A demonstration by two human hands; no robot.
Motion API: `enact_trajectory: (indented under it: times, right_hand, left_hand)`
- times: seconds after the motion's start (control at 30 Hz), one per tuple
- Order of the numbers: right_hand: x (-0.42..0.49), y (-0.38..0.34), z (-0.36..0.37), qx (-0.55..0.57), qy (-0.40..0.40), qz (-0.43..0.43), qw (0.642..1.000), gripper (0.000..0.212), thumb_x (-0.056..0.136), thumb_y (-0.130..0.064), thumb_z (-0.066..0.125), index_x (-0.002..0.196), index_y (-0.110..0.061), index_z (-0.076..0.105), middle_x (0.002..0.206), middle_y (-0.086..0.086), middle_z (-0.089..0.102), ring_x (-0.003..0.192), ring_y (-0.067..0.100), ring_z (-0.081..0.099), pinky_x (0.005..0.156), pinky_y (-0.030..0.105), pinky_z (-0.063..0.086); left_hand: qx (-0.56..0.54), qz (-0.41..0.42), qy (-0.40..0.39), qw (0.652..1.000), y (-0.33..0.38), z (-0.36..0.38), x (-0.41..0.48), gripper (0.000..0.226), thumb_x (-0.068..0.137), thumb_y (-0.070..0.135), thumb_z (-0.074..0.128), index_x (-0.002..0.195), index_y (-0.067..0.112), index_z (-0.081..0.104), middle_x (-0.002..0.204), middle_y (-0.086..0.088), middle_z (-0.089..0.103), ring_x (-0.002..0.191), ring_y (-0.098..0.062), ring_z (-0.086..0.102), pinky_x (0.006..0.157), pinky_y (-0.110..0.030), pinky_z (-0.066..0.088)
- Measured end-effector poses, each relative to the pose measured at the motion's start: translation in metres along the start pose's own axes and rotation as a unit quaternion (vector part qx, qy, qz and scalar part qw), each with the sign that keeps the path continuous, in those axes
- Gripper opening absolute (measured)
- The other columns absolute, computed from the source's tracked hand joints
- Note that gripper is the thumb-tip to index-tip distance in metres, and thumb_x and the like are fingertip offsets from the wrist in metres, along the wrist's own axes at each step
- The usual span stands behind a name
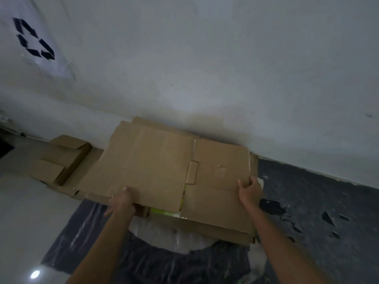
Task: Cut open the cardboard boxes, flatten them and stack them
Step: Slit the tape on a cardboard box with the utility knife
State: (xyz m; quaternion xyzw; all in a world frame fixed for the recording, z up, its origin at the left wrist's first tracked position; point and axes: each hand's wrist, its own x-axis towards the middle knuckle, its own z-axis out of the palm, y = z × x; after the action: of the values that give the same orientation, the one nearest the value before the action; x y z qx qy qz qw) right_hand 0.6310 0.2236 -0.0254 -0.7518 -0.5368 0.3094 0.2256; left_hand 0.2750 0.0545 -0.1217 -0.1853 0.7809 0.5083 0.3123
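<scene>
Both bare forearms stretched out from the bottom of the view over a dark plastic sheet (pixel 82 232) spread on the floor. The left grip (pixel 121 201) was closed on the near edge of a flattened cardboard sheet (pixel 155 160), with one fingertip showing on top; the fingers beneath were hidden. The right grip (pixel 250 190) was curled round the right edge of the same brown layer, fingers folded over onto its upper face. Whether the panels under the two grips were one piece or two overlapping ones could not be told.

That sheet lay between the grips and stretched away from them to the foot of a white wall (pixel 205 58), on top of a pile of flattened cardboard (pixel 217 220) whose edges stuck out below and beside the right grip. Something yellow-green (pixel 164 212) showed in a gap between the layers, just right of the left grip.

Well left of the left grip, some smaller folded boxes (pixel 61 158) sat on the floor against the wall. High above them on the wall hung a pale sheet with a dark recycling symbol (pixel 33 38). Right of the right grip, the floor (pixel 320 201) was dark and patchy.
</scene>
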Motion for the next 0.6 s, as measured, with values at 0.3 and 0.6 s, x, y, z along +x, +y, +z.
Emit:
enact_trajectory:
  times: [0.3, 0.6]
  right_hand:
    - [0.025, -0.013, 0.016, -0.077, 0.001, 0.072, 0.994, 0.056, 0.102, -0.032, 0.040, 0.151, -0.010, 0.024, 0.150, 0.023, 0.029, 0.127, 0.043, 0.041, 0.101, 0.049, 0.037]
    - [-0.008, -0.024, 0.051, -0.229, -0.003, -0.231, 0.946, 0.064, 0.092, -0.050, 0.031, 0.152, -0.026, 0.023, 0.160, 0.016, 0.007, 0.146, 0.039, 0.002, 0.117, 0.058, 0.003]
  left_hand:
    - [0.151, 0.044, -0.019, 0.987, 0.060, 0.027, -0.079, 0.089, 0.088, 0.031, 0.068, 0.147, -0.009, 0.014, 0.153, -0.024, 0.014, 0.139, -0.038, 0.021, 0.111, -0.043, 0.024]
    - [0.489, 0.523, -0.127, 0.686, 0.052, 0.039, -0.074, 0.068, 0.090, 0.030, 0.039, 0.154, 0.021, 0.018, 0.161, -0.009, 0.008, 0.147, -0.035, 0.007, 0.112, -0.055, 0.019]
